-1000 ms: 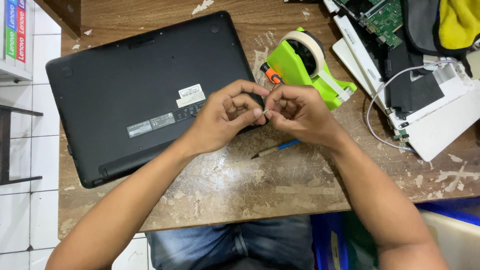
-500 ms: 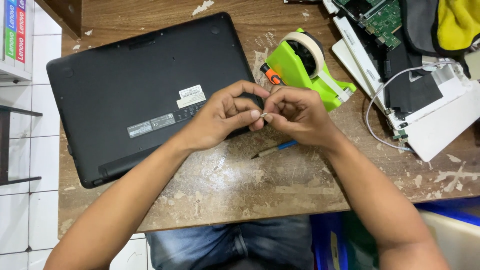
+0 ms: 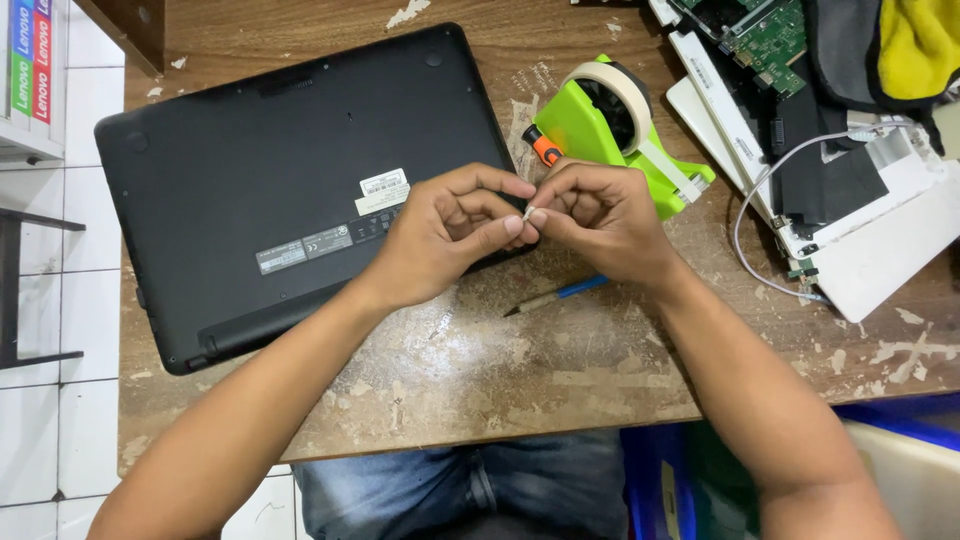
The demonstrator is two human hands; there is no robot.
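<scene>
Fingertips of left hand (image 3: pixel 440 235) and right hand (image 3: pixel 600 215) pinch small white piece (image 3: pixel 528 212).

i see the laptop (image 3: pixel 270 190) underside as matt black plastic, smooth, with small glossy paper labels. the table (image 3: pixel 480 370) is bare wood, rough and worn, with pale flaking patches. the tape dispenser (image 3: pixel 610 140) is glossy bright green plastic carrying a roll of matt cream paper tape. the screwdriver (image 3: pixel 545 150) handle reads as orange and black plastic. the pen (image 3: pixel 560 296) has a smooth blue plastic barrel. the yellow cloth (image 3: pixel 915 45) looks soft and matt. the circuit board (image 3: pixel 765 30) is green, faintly glossy. the jeans (image 3: pixel 460 490) are blue denim.
</scene>
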